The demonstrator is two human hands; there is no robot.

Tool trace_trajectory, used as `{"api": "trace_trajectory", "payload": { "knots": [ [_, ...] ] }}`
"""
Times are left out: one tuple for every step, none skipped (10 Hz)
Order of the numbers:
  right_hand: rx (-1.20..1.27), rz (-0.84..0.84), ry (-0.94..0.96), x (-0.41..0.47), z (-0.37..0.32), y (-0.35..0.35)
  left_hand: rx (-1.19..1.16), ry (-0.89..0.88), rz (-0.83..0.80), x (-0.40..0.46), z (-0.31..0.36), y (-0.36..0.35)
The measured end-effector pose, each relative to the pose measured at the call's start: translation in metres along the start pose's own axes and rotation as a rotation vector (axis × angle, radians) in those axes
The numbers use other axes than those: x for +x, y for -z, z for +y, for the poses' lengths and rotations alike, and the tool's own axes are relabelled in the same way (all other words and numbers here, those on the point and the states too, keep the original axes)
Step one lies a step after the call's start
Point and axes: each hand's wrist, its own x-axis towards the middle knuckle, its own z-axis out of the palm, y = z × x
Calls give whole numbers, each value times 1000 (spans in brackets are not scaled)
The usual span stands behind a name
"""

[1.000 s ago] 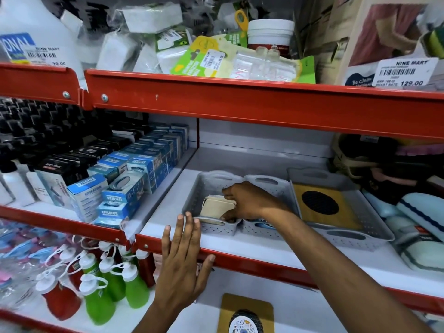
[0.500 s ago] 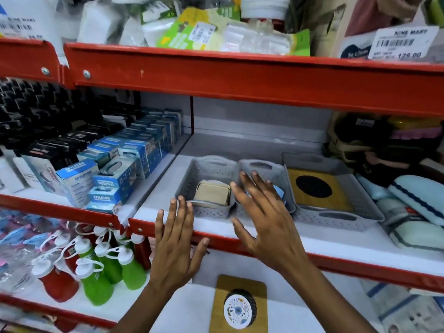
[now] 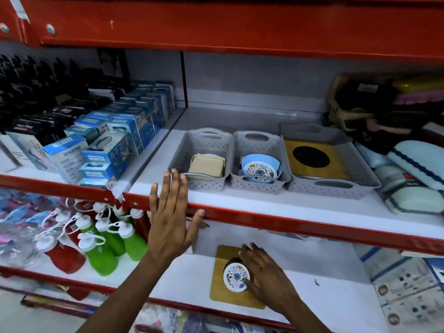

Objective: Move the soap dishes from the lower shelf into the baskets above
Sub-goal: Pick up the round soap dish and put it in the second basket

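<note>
Target is the floral soap dish [image 3: 236,277], lower centre of the frame, sitting on a flat tan board [image 3: 234,277] on the lower shelf [image 3: 324,299]. Right hand [image 3: 269,278] reaches over it, fingers spread and curled, fingertips touching its right rim; not closed on it yet. Left hand [image 3: 169,227] is flat and open against the red shelf edge [image 3: 300,224], holding nothing, likely bracing.

Handling guess: small round plastic piece, light, stiff, smooth printed top, so probably slick. Best hold looks like a pinch across the rim, thumb one side, fingers opposite. Whether the board comes with it, cannot tell.

Baskets above, mid frame: left grey basket [image 3: 192,150] has a beige dish [image 3: 207,165], middle basket [image 3: 271,150] has a blue floral dish [image 3: 260,168], large right basket [image 3: 360,169] holds a tan board with a black disc [image 3: 311,156].
</note>
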Motion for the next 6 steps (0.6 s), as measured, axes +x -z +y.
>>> {"api": "trace_trajectory", "payload": {
  "knots": [
    [106, -178, -172, 5, 3, -31, 10, 4, -9, 1, -1, 0],
    [123, -256, -172, 12, -4, -51, 27, -5, -14, 0, -3, 1],
    [124, -263, -170, 16, -10, -60, 16, -2, -1, 0, -4, 1],
    [143, -228, -221, 19, -6, -61, 21, -2, -3, 2, 2, -1],
    [170, -247, -245, 21, -6, -60, 33, 2, -8, 0, -1, -1],
    [269, -192, -321, 18, -9, -47, 33, 4, -10, 0, -2, -1]
  ]
}}
